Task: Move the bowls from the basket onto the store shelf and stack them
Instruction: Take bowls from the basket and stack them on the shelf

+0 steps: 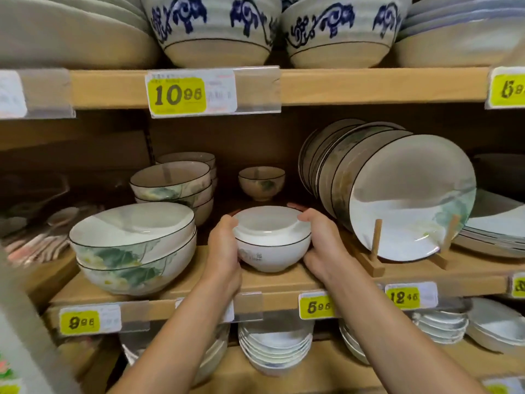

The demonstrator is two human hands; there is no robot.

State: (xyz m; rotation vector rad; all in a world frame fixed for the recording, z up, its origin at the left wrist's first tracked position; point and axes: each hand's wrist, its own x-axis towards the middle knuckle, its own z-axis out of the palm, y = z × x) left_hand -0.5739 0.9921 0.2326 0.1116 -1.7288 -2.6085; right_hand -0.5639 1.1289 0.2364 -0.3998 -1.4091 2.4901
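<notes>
Nested glossy white bowls (271, 245) on wooden shelf (284, 283), grip of left hand (224, 248) and right hand (321, 243) curled around them.

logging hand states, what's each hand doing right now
Left hand: grips the left side of the bowls.
Right hand: grips their right side.

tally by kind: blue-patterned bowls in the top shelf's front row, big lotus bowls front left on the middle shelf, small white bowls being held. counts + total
Blue-patterned bowls: 2
Large lotus bowls: 2, stacked
Small white bowls: 2, nested, gripped by left hand and right hand
Total: 6
</notes>
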